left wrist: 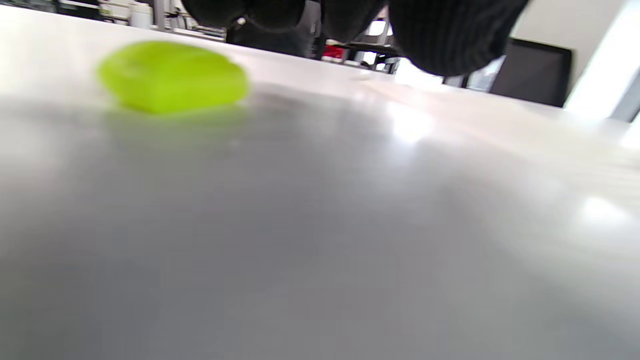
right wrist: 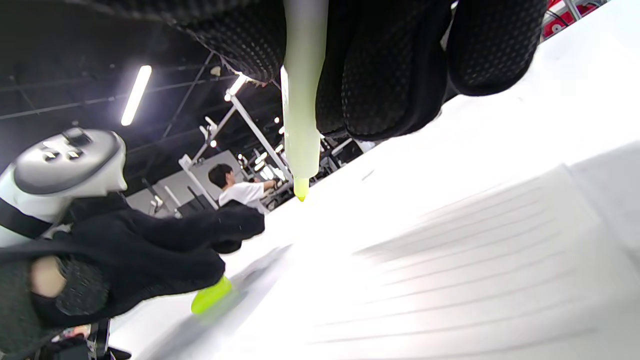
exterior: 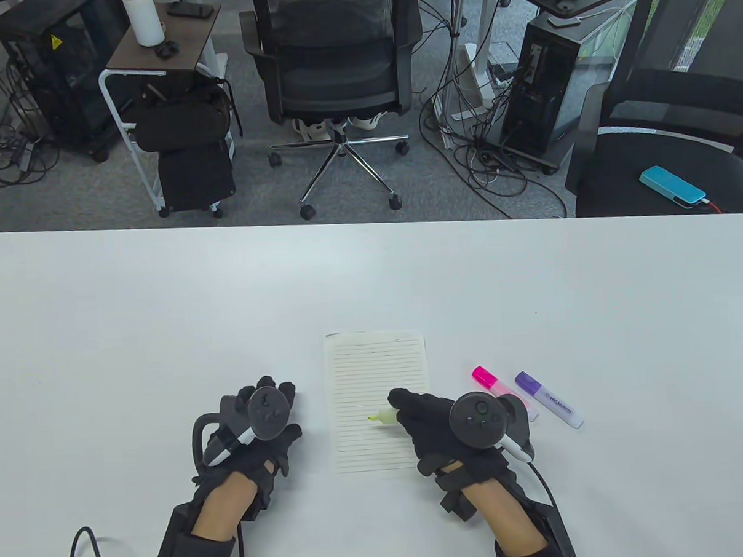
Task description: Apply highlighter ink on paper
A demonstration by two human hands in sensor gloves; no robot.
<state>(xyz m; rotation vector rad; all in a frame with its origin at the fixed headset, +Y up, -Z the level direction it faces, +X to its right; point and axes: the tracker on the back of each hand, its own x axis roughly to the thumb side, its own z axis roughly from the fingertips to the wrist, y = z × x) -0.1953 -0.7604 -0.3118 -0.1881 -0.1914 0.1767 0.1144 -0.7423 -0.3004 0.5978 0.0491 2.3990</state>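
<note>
White table (exterior: 163, 312) is bearing lined paper (exterior: 375, 364). Right hand (exterior: 442, 420) is pinching a yellow highlighter (exterior: 382, 416), tip hovering over paper ahead of its fingers. Left hand (exterior: 255, 428) is resting, fingers relaxed, above the yellow cap (left wrist: 172, 75).

I can read one word, "HIGH", printed on the white barrel of the purple highlighter (exterior: 548, 400) lying near the table's right edge; the rest of that print is too small for me.

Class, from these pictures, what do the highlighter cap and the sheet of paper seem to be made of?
Highlighter cap: probably smooth plastic, judging by its bright, even yellow-green colour and rounded moulded shape, though blurred. Sheet of paper: thin matte ruled paper, lying flat with printed lines.
</note>
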